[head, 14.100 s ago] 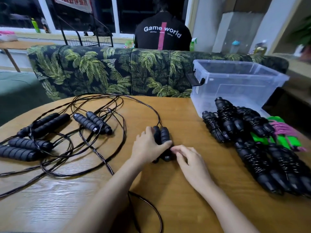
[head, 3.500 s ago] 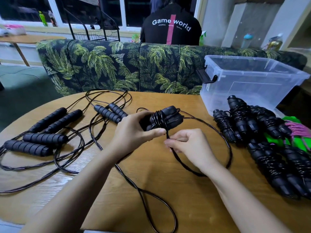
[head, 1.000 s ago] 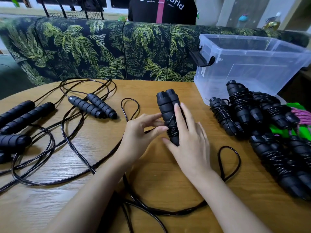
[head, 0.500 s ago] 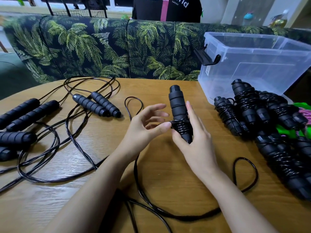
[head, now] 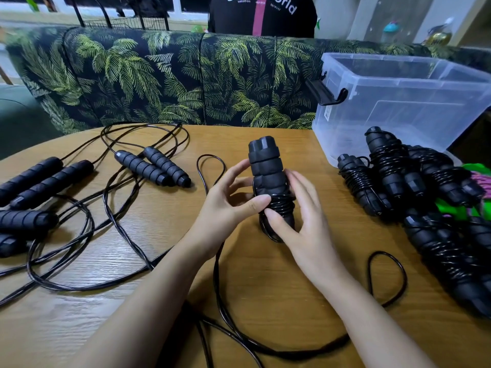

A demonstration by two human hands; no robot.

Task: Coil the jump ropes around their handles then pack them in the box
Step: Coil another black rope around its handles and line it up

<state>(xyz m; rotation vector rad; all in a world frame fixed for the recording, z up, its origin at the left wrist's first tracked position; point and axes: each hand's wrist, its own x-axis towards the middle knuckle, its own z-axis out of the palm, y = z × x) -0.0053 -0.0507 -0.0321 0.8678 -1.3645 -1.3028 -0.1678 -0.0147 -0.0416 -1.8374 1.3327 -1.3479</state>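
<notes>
A pair of black foam jump-rope handles (head: 265, 166) stands upright above the table centre, with black cord wound round its lower part. My left hand (head: 228, 208) grips it from the left, thumb pressing on the coils. My right hand (head: 300, 221) curls round it from the right, thumb at the bottom of the coils. The loose cord (head: 385, 282) trails across the table towards me. The clear plastic box (head: 398, 107) sits at the back right. In front of it lies a heap of coiled black ropes (head: 414, 187).
Uncoiled black ropes with handles (head: 154, 166) sprawl over the left half of the round wooden table (head: 279, 301). Green and pink ropes (head: 475, 208) lie at the right edge. A leaf-patterned sofa (head: 159, 75) stands behind, with a person in a black shirt (head: 263, 14) beyond it.
The handle pair has turned slightly and both handle tops now show. My left hand has closed onto it, its thumb now on the coils. The view has shifted a little.
</notes>
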